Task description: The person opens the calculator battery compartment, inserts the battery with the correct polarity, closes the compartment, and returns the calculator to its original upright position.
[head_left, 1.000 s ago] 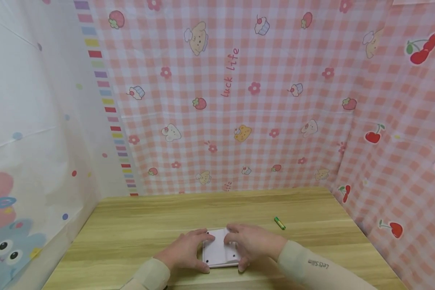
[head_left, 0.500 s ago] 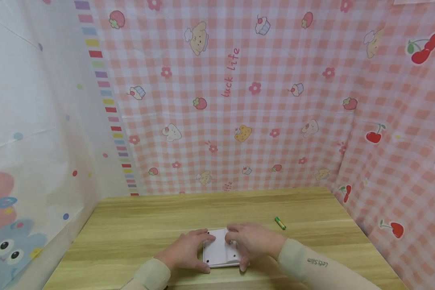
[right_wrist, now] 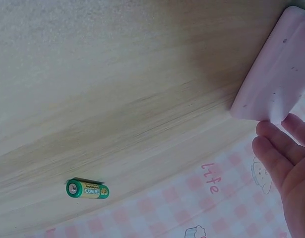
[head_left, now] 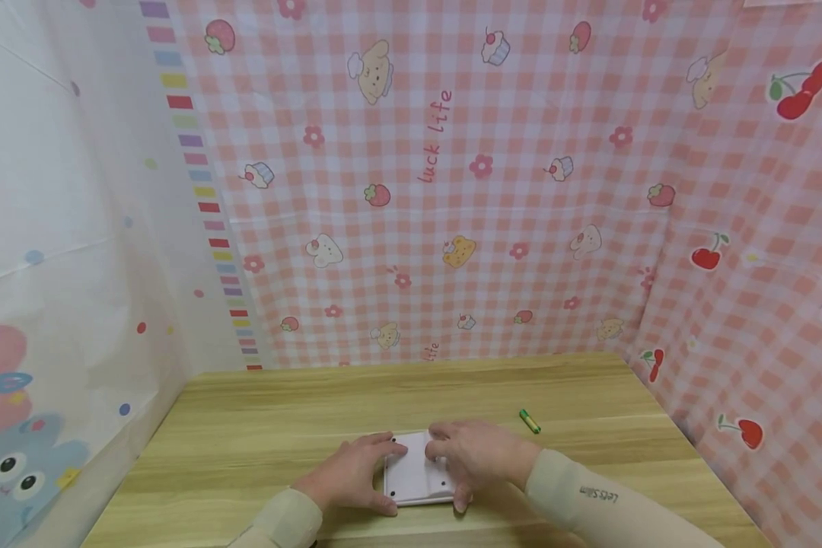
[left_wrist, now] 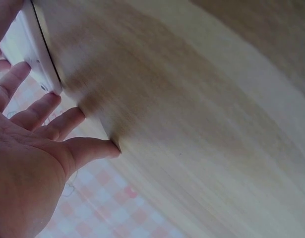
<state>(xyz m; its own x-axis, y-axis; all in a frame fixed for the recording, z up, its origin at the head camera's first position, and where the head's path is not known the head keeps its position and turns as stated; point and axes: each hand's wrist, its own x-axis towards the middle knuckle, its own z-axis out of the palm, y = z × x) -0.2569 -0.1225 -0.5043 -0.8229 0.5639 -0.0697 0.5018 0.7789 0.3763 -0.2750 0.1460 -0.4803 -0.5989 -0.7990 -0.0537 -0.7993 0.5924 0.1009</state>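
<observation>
A white flat device point(head_left: 406, 472) with small black feet at its corners lies underside up on the wooden table. My left hand point(head_left: 348, 473) holds its left side, thumb at the near corner and fingers over the far one. On the other side my right hand point(head_left: 482, 459) grips the right edge, thumb near the front corner, with a bent finger on the upper face. The left wrist view shows the device's edge point(left_wrist: 37, 54) against my left fingertips. In the right wrist view, right fingertips meet the end of the device point(right_wrist: 274, 69); its far part is cut off by the frame.
A green and yellow battery point(head_left: 530, 422) lies on the table point(head_left: 281, 403) behind and right of my right hand. A pink checked cloth point(head_left: 438, 228) hangs behind the table's back edge, with more cloth along both sides.
</observation>
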